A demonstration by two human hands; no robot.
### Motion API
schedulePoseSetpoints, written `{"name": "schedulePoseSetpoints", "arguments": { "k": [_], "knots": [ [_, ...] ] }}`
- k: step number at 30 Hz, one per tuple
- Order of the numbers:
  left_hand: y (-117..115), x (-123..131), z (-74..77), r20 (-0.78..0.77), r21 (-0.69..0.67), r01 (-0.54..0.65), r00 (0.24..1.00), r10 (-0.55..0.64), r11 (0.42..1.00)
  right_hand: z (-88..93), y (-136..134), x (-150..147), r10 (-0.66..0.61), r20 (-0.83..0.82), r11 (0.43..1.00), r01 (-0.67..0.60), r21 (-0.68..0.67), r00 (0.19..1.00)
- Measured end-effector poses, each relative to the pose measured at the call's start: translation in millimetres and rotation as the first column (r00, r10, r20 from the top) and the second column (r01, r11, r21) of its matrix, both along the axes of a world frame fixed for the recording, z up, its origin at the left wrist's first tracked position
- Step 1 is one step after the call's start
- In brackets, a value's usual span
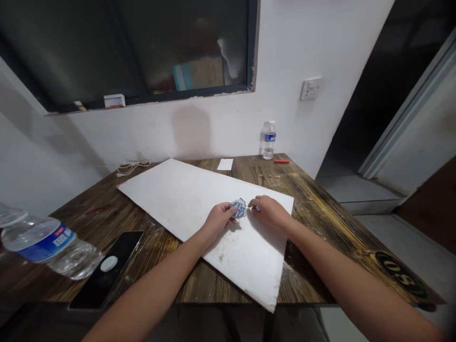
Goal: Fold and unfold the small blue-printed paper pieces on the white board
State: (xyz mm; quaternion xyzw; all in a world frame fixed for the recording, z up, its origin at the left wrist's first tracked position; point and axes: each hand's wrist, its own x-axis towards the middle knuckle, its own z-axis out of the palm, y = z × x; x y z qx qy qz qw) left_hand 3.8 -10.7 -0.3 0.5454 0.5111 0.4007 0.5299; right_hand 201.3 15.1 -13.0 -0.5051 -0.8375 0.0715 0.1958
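My left hand [218, 220] pinches a small blue-and-white paper cutout [239, 208] and holds it just above a large white board [185, 199] that lies on the wooden table [320, 209]. My right hand [270, 212] rests on the board just right of the cutout, fingers curled together around a small blue thing I cannot make out. Both forearms reach in from the near edge.
A black phone [107, 268] lies at the near left, beside a water bottle [46, 244] on its side. At the far edge stand a second bottle [268, 139], a white paper slip [225, 164], a red pen [281, 161] and a coiled cord [131, 166]. A doorway opens right.
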Motion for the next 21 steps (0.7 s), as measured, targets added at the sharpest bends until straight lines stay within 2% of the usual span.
{"name": "schedulePoseSetpoints", "arguments": {
  "k": [10,21],
  "knots": [
    [1.2,-0.7,-1.4,0.006,0.000,-0.002,1.000,0.002,1.000,4.6,-5.2,-1.6,-0.026,-0.027,1.000,0.026,0.004,0.999],
    [0.9,0.3,-2.2,0.033,0.012,0.021,0.999,-0.022,1.000,1.9,-2.5,-2.8,0.028,-0.239,0.998,-0.015,0.056,0.971]
  ]
}}
